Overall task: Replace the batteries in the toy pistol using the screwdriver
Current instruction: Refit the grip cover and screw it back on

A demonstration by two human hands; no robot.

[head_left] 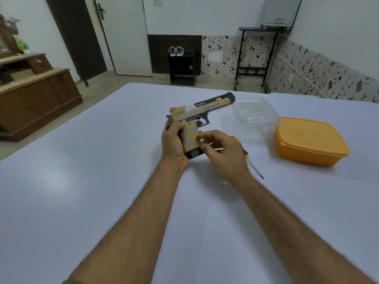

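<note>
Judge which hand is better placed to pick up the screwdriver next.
Probably the right hand. It hovers directly over the screwdriver lying on the table and grips nothing firmly, while the left hand grips the toy pistol by its handle.

L hand (pixel 174 140): fingers curled round toy pistol (pixel 196 117) grip, forearm extended.
R hand (pixel 223 152): just right of L, thumb and fingers curled at grip's front edge.
</note>
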